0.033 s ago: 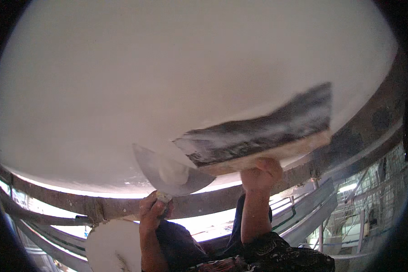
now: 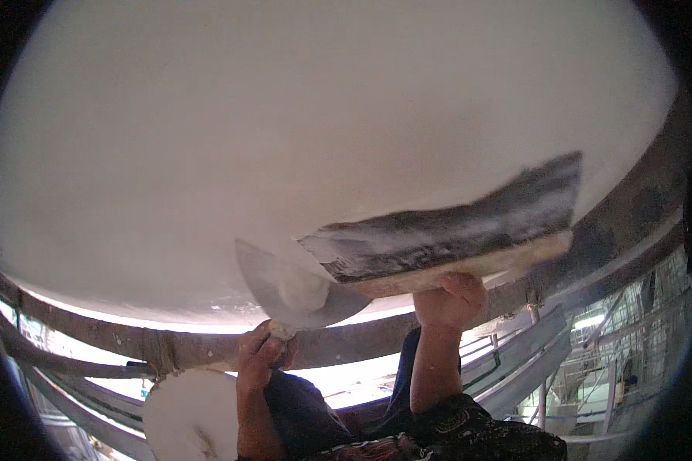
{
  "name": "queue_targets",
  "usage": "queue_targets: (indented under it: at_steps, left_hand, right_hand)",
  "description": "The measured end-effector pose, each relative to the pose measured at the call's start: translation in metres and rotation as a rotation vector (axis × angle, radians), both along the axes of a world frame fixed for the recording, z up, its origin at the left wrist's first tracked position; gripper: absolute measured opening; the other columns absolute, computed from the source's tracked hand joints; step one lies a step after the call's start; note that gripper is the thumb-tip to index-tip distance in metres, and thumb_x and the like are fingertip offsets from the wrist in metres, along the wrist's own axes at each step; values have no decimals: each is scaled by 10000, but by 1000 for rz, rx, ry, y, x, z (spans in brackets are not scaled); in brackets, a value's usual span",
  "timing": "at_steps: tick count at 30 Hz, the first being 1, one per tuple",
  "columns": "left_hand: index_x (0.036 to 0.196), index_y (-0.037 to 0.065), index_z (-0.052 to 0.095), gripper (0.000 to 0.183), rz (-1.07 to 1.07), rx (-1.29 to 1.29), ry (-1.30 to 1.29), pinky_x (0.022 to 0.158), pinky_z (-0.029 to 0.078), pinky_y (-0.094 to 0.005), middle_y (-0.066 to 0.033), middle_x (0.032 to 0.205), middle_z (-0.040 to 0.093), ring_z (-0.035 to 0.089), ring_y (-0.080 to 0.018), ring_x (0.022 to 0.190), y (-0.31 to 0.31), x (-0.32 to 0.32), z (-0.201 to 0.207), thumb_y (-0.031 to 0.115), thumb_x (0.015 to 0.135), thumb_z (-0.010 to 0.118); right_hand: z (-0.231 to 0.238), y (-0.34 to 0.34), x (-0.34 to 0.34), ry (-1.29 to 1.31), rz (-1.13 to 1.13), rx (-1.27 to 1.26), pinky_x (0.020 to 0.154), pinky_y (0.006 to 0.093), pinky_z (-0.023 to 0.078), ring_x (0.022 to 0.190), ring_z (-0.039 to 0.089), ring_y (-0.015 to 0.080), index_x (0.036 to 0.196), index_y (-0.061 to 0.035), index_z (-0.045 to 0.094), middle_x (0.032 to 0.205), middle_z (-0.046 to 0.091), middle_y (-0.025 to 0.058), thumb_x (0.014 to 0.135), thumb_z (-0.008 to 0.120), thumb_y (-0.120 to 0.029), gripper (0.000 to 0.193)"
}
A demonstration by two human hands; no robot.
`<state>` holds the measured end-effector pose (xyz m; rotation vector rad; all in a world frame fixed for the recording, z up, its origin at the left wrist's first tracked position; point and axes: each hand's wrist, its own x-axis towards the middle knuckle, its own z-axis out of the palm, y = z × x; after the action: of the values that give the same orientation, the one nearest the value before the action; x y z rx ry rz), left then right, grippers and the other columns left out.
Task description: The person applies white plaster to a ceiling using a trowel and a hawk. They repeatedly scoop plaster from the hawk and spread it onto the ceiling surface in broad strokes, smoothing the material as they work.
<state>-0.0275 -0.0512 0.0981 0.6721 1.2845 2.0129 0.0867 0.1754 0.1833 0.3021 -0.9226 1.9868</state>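
A broad white plastered surface [image 2: 269,123] fills the upper part of the view. My left hand [image 2: 258,355] is closed round the handle of a fan-shaped putty knife [image 2: 332,309], its blade pointing up. A smear of pale putty [image 2: 300,289] lies on that blade. My right hand [image 2: 450,301] grips the wooden back of a wide skimming blade [image 2: 461,234], whose dark, white-streaked metal tilts up to the right against the white surface. The left end of the wide blade is close to the putty knife; whether they touch I cannot tell.
A brown beam [image 2: 338,346] curves below the white surface and rises along the right side. At lower left is a round white panel [image 2: 188,415]. Grey metal planks [image 2: 519,369] and scaffold poles [image 2: 613,392] stand lower right, with bright light behind.
The wide skimming blade and my right hand have shifted slightly right and down. The putty knife in my left hand has moved a little to the right.
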Motion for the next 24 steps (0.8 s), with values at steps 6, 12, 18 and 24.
queue_targets:
  at_steps: [6, 12, 18, 24]
  left_hand:
    - [945, -44, 523, 315, -79, -115, -88, 527, 403, -235, -73, 761, 555, 507, -117, 636, 19, 13, 10, 232, 796, 499]
    - [940, -30, 522, 272, 6, -175, 38, 532, 405, -257, -77, 751, 552, 500, -124, 615, 47, 21, 18, 194, 789, 488]
    - [997, -25, 504, 282, 111, -208, 417, 579, 423, -273, -124, 814, 544, 528, -184, 684, 92, 39, 2, 66, 730, 516]
    - [1091, 52, 505, 470, 93, -427, 961, 663, 462, -313, -156, 896, 545, 557, -241, 816, 135, 65, 18, -47, 642, 603]
  right_hand:
    - [-106, 27, 57, -549, -60, 799, 817, 373, 410, 916, 510, 217, 1038, -33, 501, 966, 537, 117, 696, 610, -122, 369]
    - [-95, 25, 81, -1153, -214, -113, 643, 312, 502, 758, 565, 202, 979, -18, 459, 877, 545, 90, 587, 571, 20, 409]
    - [-71, 41, 104, -501, 124, -601, 803, 416, 442, 901, 508, 296, 1073, -7, 408, 952, 493, 140, 600, 546, -72, 497]
    - [-92, 30, 118, -495, 492, -836, 813, 449, 430, 867, 528, 323, 1082, 53, 380, 926, 506, 173, 590, 531, -99, 537]
